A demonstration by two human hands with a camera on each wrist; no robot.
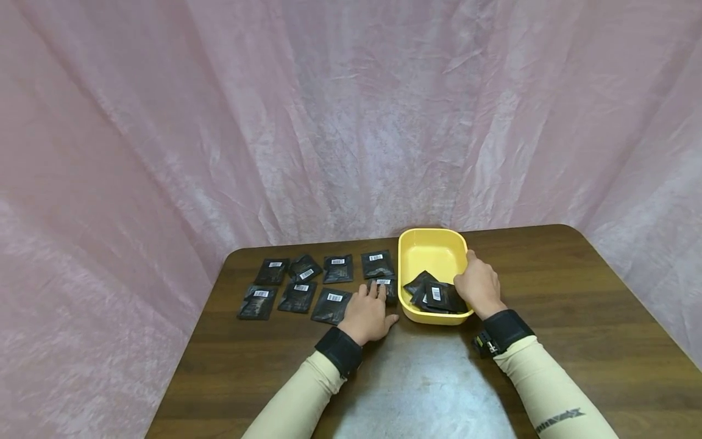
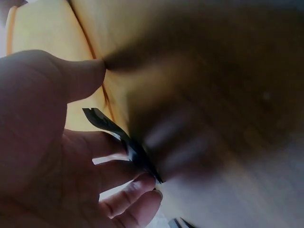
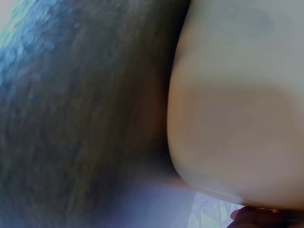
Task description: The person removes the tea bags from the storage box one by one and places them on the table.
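My left hand (image 1: pixel 366 314) reaches over a small black packet (image 1: pixel 390 291) beside the yellow tub, its fingers touching the packet. In the left wrist view that packet (image 2: pixel 135 154) lies tilted against the fingers, while the thumb (image 2: pixel 85 78) stands apart from it. My right hand (image 1: pixel 481 285) grips the right rim of the yellow plastic tub (image 1: pixel 433 319). Only a little of that hand (image 3: pixel 259 217) shows at the bottom of the right wrist view, by the tub's edge. Several black packets with white barcode labels (image 1: pixel 439 296) lie heaped in the tub's near end.
Left of the tub, several more black packets (image 1: pixel 296 297) lie in two rough rows on the brown wooden table (image 1: pixel 559 292). A pink curtain (image 1: pixel 351 122) hangs behind the table's far edge. Both wrists wear black straps (image 1: pixel 341 350).
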